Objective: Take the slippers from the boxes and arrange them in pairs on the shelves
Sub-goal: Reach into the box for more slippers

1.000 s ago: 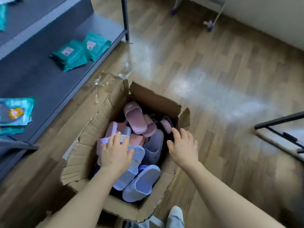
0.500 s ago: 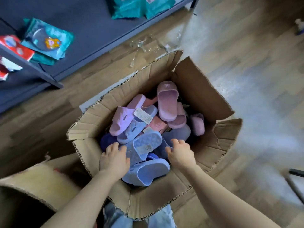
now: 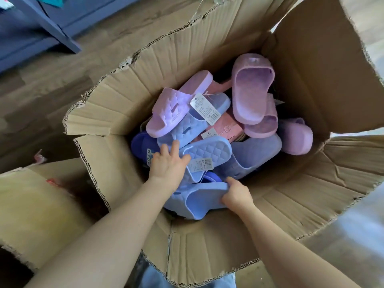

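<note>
An open cardboard box (image 3: 324, 179) holds a heap of slippers. Both my hands are inside it. My right hand (image 3: 236, 195) grips the edge of the nearest light blue slipper (image 3: 199, 201), thumb on top. My left hand (image 3: 169, 165) lies with spread fingers on a quilted light blue slipper (image 3: 207, 151) that carries a paper tag. Behind these lie a lilac quilted slipper (image 3: 172, 109), a pink slipper (image 3: 249, 90) with its sole side up, a dark blue slipper (image 3: 143, 146) and a grey-blue one (image 3: 255, 154).
A second cardboard box (image 3: 35, 204) stands at the left, close to the first. The grey-blue shelf unit (image 3: 47, 23) is at the top left on a wooden floor (image 3: 41, 92). Torn box flaps stick out all round the opening.
My head has dropped closer over the box. My right hand has moved back and closed on the near blue slipper; my left hand has reached forward onto the quilted one.
</note>
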